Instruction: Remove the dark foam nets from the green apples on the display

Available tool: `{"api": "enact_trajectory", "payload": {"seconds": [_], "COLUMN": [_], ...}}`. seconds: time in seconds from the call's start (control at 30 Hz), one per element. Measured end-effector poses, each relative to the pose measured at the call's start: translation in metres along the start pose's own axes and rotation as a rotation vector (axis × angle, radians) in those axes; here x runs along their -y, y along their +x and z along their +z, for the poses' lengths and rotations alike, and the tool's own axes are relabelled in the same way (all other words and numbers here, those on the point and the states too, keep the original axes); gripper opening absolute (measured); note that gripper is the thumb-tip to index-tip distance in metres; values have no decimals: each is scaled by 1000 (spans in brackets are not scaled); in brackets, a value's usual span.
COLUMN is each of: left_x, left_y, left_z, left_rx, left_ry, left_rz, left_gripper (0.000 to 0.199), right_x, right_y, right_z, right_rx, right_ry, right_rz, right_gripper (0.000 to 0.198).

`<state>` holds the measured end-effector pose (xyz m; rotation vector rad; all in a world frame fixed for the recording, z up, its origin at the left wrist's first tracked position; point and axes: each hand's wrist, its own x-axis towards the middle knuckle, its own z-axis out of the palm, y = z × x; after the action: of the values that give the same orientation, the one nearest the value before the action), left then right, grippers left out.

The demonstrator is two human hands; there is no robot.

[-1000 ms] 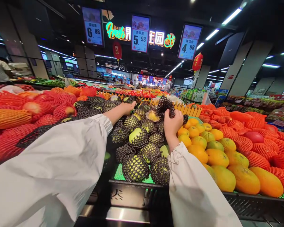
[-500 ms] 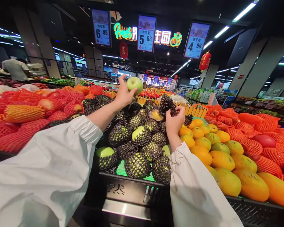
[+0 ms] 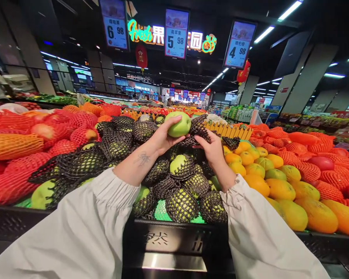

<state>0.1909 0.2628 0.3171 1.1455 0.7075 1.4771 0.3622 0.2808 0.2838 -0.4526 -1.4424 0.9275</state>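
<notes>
My left hand (image 3: 165, 136) is closed around a bare green apple (image 3: 180, 124), with the thumb over its upper side. Just to the right, my right hand (image 3: 211, 146) pinches a black foam net sleeve (image 3: 200, 127) at the apple's right side. The sleeve's mouth faces the apple; whether they touch I cannot tell. Below both hands lie several green apples in black nets, one with its top showing through the net (image 3: 181, 164). A fully netted apple (image 3: 182, 204) sits at the front of the pile.
Oranges (image 3: 280, 188) are stacked to the right, and beyond them fruit in red nets (image 3: 327, 162). More red-netted fruit (image 3: 26, 170) fills the left. A low yellow fence (image 3: 229, 130) stands behind. The black display edge (image 3: 177, 226) runs along the front, and price screens (image 3: 177, 34) hang overhead.
My left hand has brought the apple down and right, close to the right hand. The black net sleeve has turned from upright toward the apple. The view has shifted slightly.
</notes>
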Motion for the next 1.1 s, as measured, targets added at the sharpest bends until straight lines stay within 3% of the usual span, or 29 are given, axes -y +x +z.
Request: {"api": "enact_trajectory", "payload": {"seconds": [0.1, 0.23, 0.4, 0.5, 0.63, 0.93, 1.1], "left_x": [-1, -2, -2, -1, 0, 0, 1], "left_y": [-1, -1, -4, -8, -11, -12, -13], "left_z": [0, -3, -5, -3, 0, 0, -4], "left_rx": [13, 90, 200, 221, 238, 268, 379], "left_ry": [-35, -7, 82, 133, 197, 250, 306], "left_rz": [8, 39, 76, 101, 110, 144, 85], "left_gripper": [55, 61, 67, 63, 59, 63, 64], "right_x": [-1, -11, -17, -14, -9, -7, -19], "right_y": [1, 3, 6, 5, 2, 0, 3], "right_z": [-2, -9, -15, -14, -8, -8, -8], "right_rx": [21, -49, -225, -115, 55, 64, 3], "right_ry": [139, 130, 22, -50, -12, -6, 26], "right_rz": [44, 68, -55, -97, 10, 159, 191], "right_gripper": [18, 27, 31, 32, 30, 57, 58]}}
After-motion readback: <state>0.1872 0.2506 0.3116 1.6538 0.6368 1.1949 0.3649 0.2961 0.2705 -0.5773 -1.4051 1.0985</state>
